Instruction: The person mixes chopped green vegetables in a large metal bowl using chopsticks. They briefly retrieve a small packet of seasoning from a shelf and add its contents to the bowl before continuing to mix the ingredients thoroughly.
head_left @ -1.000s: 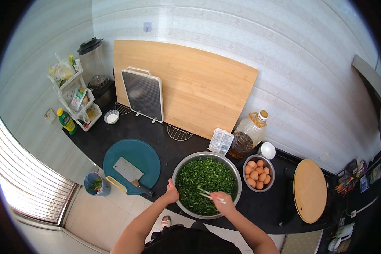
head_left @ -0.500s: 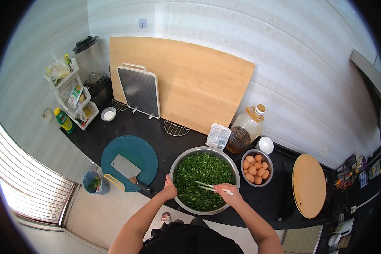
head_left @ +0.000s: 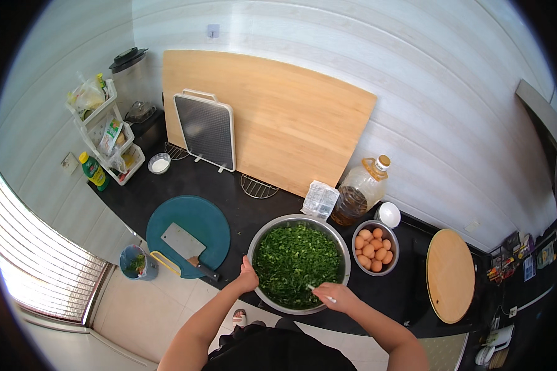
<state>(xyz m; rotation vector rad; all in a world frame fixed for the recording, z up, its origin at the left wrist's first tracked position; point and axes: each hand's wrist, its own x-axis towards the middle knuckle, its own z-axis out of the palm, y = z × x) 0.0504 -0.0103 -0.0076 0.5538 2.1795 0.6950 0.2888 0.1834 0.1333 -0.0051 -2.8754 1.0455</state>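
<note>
A large steel mixing bowl (head_left: 346, 250) sits near the counter's front edge, filled with chopped green leaves (head_left: 297, 256). My left hand (head_left: 247, 276) is at the bowl's left rim, thumb up and fingers on the outer side, gripping it. Over the lower right of the bowl, my right hand (head_left: 337, 295) is closed around white chopsticks (head_left: 312, 287); their tips are sunk in the greens and hidden. Left of the bowl, a cleaver (head_left: 184, 242) lies flat on a round teal cutting board (head_left: 161, 216).
Right of the bowl stand a smaller bowl of brown eggs (head_left: 374, 248), an oil jug (head_left: 360, 191) and a white bowl (head_left: 388, 214). A round wooden board (head_left: 452, 275) lies further right. A big wooden board (head_left: 291, 117) leans on the wall. A bin (head_left: 139, 264) stands lower left.
My right hand has moved down and slightly right, and the chopsticks have gone deeper into the greens. My left hand stays on the rim.
</note>
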